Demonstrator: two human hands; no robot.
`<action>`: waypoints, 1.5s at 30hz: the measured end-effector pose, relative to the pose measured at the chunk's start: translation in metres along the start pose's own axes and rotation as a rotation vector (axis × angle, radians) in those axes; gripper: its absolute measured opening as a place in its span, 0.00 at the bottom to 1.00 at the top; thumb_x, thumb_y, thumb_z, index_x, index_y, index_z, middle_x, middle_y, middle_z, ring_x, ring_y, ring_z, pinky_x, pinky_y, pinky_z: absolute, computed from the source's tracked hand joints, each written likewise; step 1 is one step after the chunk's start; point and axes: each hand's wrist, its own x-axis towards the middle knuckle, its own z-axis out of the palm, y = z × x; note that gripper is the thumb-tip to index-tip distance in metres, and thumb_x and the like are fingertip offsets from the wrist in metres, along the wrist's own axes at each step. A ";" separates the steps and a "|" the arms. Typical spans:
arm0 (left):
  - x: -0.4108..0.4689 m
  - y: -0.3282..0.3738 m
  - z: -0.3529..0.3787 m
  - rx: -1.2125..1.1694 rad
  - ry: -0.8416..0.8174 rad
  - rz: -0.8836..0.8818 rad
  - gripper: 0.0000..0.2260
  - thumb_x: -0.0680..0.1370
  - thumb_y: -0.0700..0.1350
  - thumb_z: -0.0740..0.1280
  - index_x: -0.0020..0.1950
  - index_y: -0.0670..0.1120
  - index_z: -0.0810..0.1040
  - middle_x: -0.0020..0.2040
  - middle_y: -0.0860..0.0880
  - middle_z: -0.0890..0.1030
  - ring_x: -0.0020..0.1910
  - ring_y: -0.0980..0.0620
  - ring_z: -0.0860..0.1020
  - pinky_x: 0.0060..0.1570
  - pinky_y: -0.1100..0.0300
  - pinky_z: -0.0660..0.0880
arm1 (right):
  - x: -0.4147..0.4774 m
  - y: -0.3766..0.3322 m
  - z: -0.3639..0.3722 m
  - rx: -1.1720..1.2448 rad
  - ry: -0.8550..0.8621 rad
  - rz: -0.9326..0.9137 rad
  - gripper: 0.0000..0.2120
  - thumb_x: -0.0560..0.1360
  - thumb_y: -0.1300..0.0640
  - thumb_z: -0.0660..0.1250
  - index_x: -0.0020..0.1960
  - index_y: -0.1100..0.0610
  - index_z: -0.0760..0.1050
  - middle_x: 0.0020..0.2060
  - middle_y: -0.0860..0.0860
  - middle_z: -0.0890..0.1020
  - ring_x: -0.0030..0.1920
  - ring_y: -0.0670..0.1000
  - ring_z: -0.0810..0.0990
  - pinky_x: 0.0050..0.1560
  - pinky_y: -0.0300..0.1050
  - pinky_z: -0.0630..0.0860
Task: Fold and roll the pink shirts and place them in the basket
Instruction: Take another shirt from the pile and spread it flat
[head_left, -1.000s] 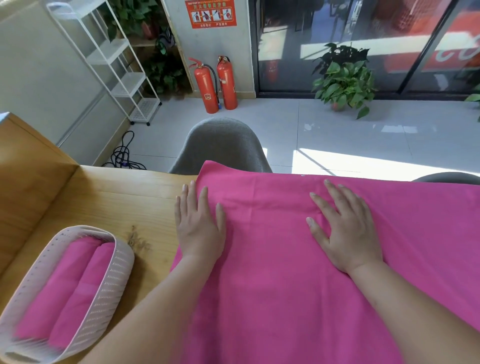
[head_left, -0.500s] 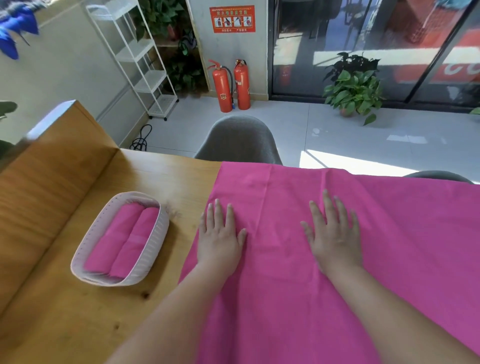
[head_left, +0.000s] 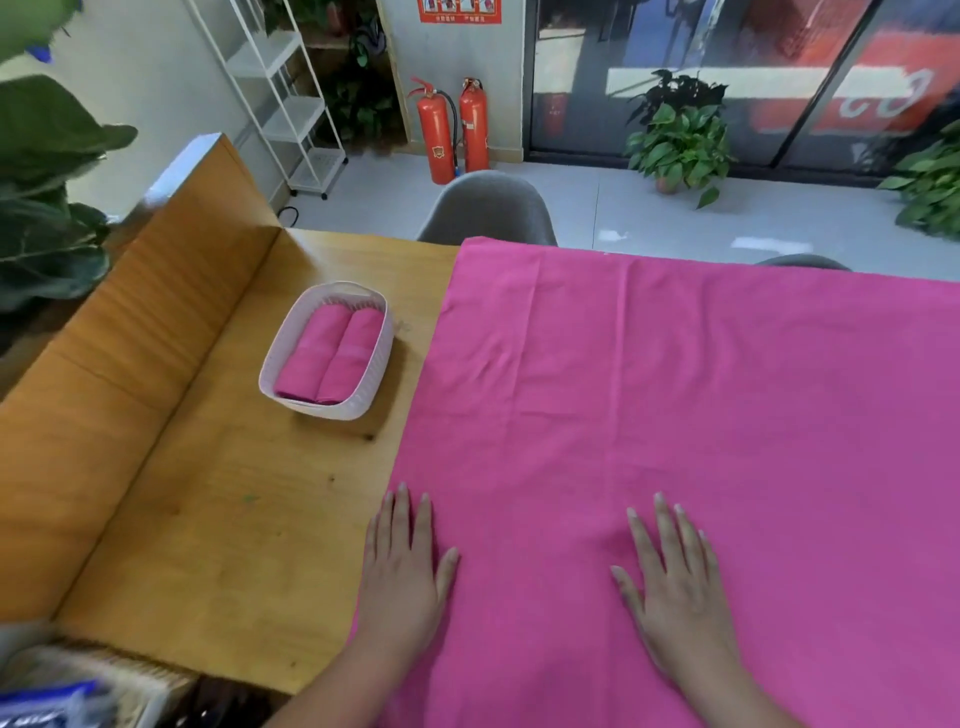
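Near edge: left hand (head_left: 402, 577) lies palm down at the left border of the pink shirt (head_left: 675, 389), fingers straight and close together, thumb out to the side. It grips nothing. Right hand (head_left: 675, 587) lies flat further in on the same fabric, fingers slightly spread, and pinches nothing. The hands are well apart.

Middle: the shirt lies spread flat over the right part of the wooden table (head_left: 234, 519), with faint crease lines, and runs to the far edge. To its left, on bare wood near the fabric, stands the white basket (head_left: 267, 364). Inside lie two rolled pink shirts (head_left: 337, 353), side by side and touching.

Far: a grey chair (head_left: 488, 208) stands behind the table. Beyond it are two red fire extinguishers (head_left: 457, 130), a white shelf rack (head_left: 280, 104) and a potted plant (head_left: 680, 140) on the tiled floor.
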 end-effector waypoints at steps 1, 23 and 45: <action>-0.004 0.002 -0.004 0.001 -0.005 0.021 0.33 0.85 0.63 0.54 0.86 0.45 0.59 0.86 0.41 0.53 0.86 0.42 0.49 0.82 0.42 0.52 | -0.015 -0.001 0.001 -0.005 -0.003 0.011 0.36 0.83 0.34 0.50 0.86 0.50 0.55 0.86 0.54 0.48 0.86 0.58 0.47 0.81 0.65 0.58; -0.097 -0.020 -0.006 0.062 -0.068 0.167 0.29 0.83 0.61 0.54 0.80 0.47 0.68 0.81 0.41 0.66 0.81 0.38 0.63 0.79 0.41 0.63 | -0.169 -0.006 0.005 0.037 -0.199 0.269 0.41 0.78 0.27 0.46 0.86 0.45 0.54 0.86 0.52 0.46 0.85 0.60 0.46 0.83 0.63 0.54; -0.214 0.310 0.020 0.035 -0.244 0.527 0.30 0.87 0.60 0.55 0.87 0.52 0.52 0.87 0.46 0.46 0.86 0.43 0.46 0.83 0.47 0.49 | -0.315 0.255 -0.051 0.091 -0.376 0.336 0.35 0.84 0.32 0.50 0.86 0.44 0.48 0.86 0.50 0.47 0.85 0.57 0.48 0.82 0.60 0.56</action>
